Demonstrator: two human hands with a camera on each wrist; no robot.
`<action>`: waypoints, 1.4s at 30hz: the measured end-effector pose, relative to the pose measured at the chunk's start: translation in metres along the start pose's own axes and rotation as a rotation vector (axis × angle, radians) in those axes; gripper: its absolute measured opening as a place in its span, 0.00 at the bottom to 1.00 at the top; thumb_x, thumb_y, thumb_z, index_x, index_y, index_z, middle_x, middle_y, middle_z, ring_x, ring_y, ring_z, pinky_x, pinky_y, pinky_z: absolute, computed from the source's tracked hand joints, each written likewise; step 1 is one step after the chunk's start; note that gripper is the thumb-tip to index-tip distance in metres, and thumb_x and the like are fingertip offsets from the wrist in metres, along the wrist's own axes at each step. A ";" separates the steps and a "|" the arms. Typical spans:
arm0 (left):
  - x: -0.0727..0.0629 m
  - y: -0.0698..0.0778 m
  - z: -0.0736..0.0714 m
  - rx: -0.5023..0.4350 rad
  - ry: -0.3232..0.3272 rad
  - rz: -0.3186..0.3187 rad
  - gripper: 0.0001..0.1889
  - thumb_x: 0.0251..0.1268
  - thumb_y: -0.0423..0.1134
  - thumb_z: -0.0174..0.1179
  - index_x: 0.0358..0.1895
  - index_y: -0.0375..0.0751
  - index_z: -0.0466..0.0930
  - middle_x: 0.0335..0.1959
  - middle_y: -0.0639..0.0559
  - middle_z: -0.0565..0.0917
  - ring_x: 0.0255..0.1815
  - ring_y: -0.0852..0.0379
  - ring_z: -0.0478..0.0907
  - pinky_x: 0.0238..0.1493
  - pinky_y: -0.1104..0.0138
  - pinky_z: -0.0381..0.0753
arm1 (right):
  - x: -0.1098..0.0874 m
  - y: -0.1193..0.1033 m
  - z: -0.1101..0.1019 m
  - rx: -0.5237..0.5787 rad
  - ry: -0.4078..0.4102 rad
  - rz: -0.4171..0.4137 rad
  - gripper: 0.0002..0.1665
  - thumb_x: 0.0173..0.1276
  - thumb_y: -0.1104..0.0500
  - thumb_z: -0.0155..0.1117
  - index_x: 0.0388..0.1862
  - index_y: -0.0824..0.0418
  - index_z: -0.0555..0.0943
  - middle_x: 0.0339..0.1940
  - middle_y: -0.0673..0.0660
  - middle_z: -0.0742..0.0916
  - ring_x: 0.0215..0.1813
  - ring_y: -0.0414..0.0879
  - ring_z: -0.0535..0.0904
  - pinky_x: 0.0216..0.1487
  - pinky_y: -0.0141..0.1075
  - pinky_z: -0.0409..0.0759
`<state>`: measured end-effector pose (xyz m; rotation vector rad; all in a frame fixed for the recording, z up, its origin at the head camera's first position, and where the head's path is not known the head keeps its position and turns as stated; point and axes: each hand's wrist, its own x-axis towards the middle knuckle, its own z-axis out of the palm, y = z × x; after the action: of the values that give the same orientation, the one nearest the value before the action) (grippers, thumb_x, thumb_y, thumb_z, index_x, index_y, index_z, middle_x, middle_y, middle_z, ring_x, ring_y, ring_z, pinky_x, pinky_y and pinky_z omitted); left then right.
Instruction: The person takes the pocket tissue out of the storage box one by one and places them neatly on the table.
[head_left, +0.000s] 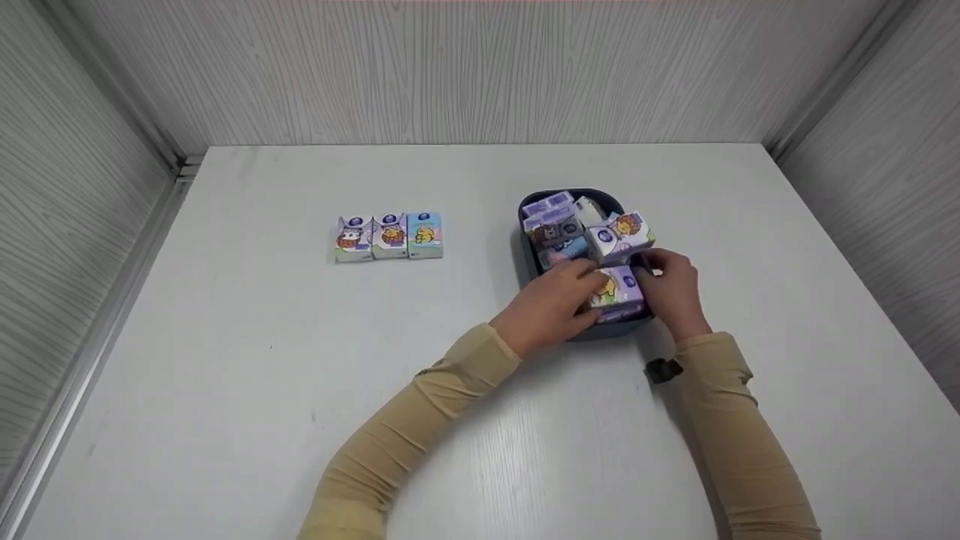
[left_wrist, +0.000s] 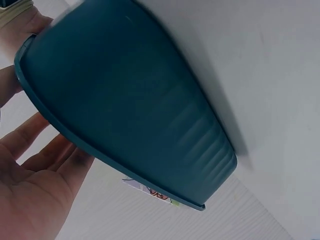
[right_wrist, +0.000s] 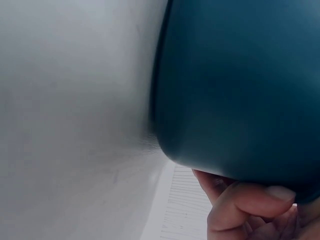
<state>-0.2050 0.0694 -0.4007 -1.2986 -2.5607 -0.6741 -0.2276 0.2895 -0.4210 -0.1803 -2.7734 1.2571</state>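
A dark teal plastic basket point(left_wrist: 125, 95) filled with small packs stands right of centre on the table. My left hand point(head_left: 551, 304) reaches over its near left rim. Thumb and fingers grip the end of a purple and white tissue pack point(head_left: 616, 291) lying on top, though the fingertips are partly hidden. On the opposite side, my right hand point(head_left: 673, 289) holds the basket's right rim with curled fingers, and its thumb point(right_wrist: 277, 194) shows against the wall in the right wrist view. Another tissue pack point(head_left: 621, 234) lies tilted across the far right rim.
Left of the basket, three tissue packs stand side by side in a row: two purple and white packs point(head_left: 354, 240) point(head_left: 390, 237) and a blue one point(head_left: 425, 235). The white table point(head_left: 300, 390) is bounded by grey wood-grain panels point(head_left: 480, 75) at back and sides.
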 end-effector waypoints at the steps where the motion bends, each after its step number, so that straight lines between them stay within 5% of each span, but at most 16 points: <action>1: -0.001 0.000 -0.001 0.001 0.002 -0.002 0.17 0.66 0.41 0.59 0.55 0.41 0.76 0.51 0.48 0.76 0.48 0.56 0.72 0.51 0.66 0.73 | 0.000 0.000 0.000 0.001 0.001 -0.003 0.20 0.69 0.62 0.55 0.57 0.70 0.77 0.53 0.67 0.81 0.56 0.56 0.75 0.58 0.48 0.71; 7: -0.008 -0.001 -0.013 0.000 0.014 -0.059 0.18 0.66 0.41 0.59 0.57 0.42 0.75 0.56 0.46 0.75 0.55 0.54 0.71 0.58 0.66 0.70 | -0.001 -0.001 0.000 0.010 0.004 -0.027 0.19 0.69 0.63 0.55 0.55 0.71 0.77 0.52 0.68 0.81 0.55 0.57 0.75 0.58 0.49 0.71; 14: -0.021 -0.009 -0.036 -0.032 0.110 -0.121 0.19 0.65 0.41 0.60 0.57 0.40 0.76 0.58 0.45 0.74 0.59 0.53 0.69 0.61 0.67 0.68 | -0.002 -0.002 0.001 0.011 0.021 -0.032 0.18 0.69 0.64 0.54 0.55 0.71 0.78 0.50 0.67 0.82 0.54 0.55 0.76 0.55 0.47 0.73; 24: -0.044 -0.046 -0.052 -0.019 0.228 -0.352 0.20 0.63 0.40 0.61 0.57 0.38 0.77 0.55 0.45 0.75 0.54 0.52 0.73 0.55 0.66 0.73 | -0.002 -0.002 0.000 0.028 -0.002 0.013 0.19 0.71 0.62 0.53 0.57 0.69 0.76 0.52 0.66 0.80 0.55 0.54 0.74 0.57 0.48 0.71; 35: -0.059 -0.084 -0.038 0.024 0.051 -0.627 0.20 0.64 0.41 0.62 0.56 0.36 0.78 0.49 0.43 0.76 0.48 0.50 0.74 0.52 0.60 0.75 | -0.004 -0.003 0.000 0.022 -0.004 0.004 0.20 0.71 0.62 0.53 0.58 0.70 0.76 0.53 0.66 0.80 0.55 0.55 0.75 0.57 0.47 0.72; 42: -0.060 -0.088 -0.033 0.059 -0.095 -0.691 0.22 0.61 0.42 0.65 0.55 0.35 0.79 0.50 0.39 0.75 0.48 0.48 0.74 0.52 0.56 0.75 | -0.004 -0.002 0.000 0.022 0.007 -0.011 0.19 0.70 0.64 0.53 0.57 0.71 0.76 0.52 0.67 0.81 0.55 0.56 0.75 0.56 0.48 0.73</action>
<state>-0.2413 -0.0343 -0.4205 -0.4021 -3.0795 -0.6366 -0.2243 0.2874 -0.4195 -0.1675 -2.7492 1.2812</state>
